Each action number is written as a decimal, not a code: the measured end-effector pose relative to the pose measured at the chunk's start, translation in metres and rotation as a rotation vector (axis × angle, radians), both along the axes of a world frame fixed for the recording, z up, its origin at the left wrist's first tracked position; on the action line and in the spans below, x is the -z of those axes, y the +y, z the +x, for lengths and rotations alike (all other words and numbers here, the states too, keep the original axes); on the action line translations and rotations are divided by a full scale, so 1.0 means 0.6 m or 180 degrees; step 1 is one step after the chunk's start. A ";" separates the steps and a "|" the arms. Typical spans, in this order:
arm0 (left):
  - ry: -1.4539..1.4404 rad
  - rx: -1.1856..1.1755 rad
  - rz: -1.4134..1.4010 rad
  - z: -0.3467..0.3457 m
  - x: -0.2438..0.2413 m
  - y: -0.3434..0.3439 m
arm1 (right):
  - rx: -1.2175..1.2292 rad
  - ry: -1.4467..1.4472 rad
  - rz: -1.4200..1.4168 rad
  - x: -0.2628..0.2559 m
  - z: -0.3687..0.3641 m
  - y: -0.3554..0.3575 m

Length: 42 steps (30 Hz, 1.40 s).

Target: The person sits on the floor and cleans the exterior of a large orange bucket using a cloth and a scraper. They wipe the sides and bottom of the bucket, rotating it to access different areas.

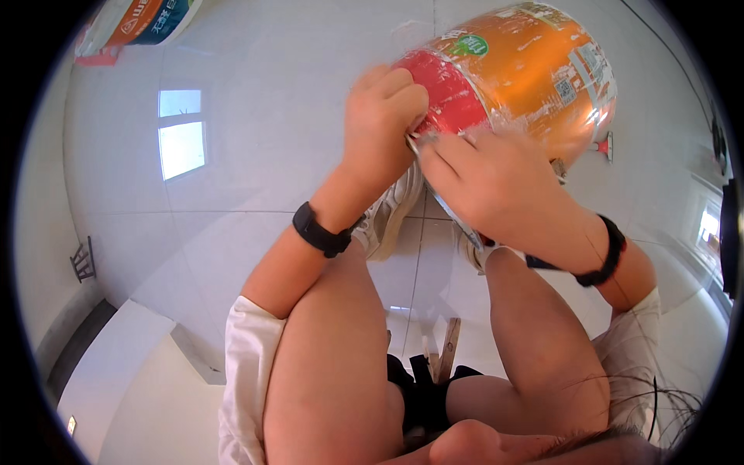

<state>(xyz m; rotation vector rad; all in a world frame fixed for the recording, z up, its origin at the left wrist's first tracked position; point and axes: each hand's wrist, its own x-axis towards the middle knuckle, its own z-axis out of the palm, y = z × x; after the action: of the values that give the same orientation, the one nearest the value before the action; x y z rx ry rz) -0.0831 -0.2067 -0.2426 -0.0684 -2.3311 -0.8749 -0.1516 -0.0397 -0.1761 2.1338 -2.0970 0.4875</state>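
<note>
A tilted orange plastic bucket (523, 75) with a red band (447, 87) stands before me, its surface smeared with white residue. My left hand (386, 107) is curled into a fist against the red band near the bucket's lower edge. What its fingers hold, if anything, is hidden. Just to the right, my right hand (494, 174) has its fingers bent around a thin, flat, grey tool (450, 206), seen edge-on. The tool's upper end reaches toward my left wrist, and its handle is mostly covered.
A small red-and-white tool (607, 147) lies right of the bucket. Another bucket (148, 23) stands at the upper left. Shoes (386, 218) rest on the glossy tiled floor (250, 145) below my hands. Wooden pieces (449, 349) show between my legs. A white block-like surface (145, 395) is at lower left.
</note>
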 end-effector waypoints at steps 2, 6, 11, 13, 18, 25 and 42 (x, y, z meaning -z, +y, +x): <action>-0.0010 0.0077 0.0035 -0.009 -0.007 0.000 | 0.0057 0.0033 0.0100 -0.003 -0.015 -0.026; -0.0098 0.0078 0.0039 -0.002 -0.001 -0.006 | -0.0030 0.0048 -0.0004 0.003 0.003 0.001; -0.0058 0.0076 0.0046 -0.001 0.000 -0.003 | -0.0541 0.0092 0.0029 0.004 0.013 0.100; -0.0035 0.0082 0.0068 -0.003 -0.001 0.001 | -0.0535 0.0264 -0.0146 0.012 0.015 0.105; -0.0148 -0.0038 -0.0045 0.003 -0.008 0.008 | -0.0199 0.0130 -0.0338 0.012 0.011 0.059; -0.0021 -0.0037 -0.0017 -0.002 -0.007 0.005 | 0.0025 -0.0295 -0.0027 -0.001 -0.004 0.016; -0.0104 -0.0152 -0.0081 -0.004 -0.010 0.002 | 0.0146 -0.0032 -0.0032 0.001 0.000 0.032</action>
<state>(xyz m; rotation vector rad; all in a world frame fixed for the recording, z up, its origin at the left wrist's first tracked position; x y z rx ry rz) -0.0856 -0.2055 -0.2368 -0.0089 -2.3646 -0.8288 -0.1516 -0.0206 -0.1768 2.0774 -2.1389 0.5035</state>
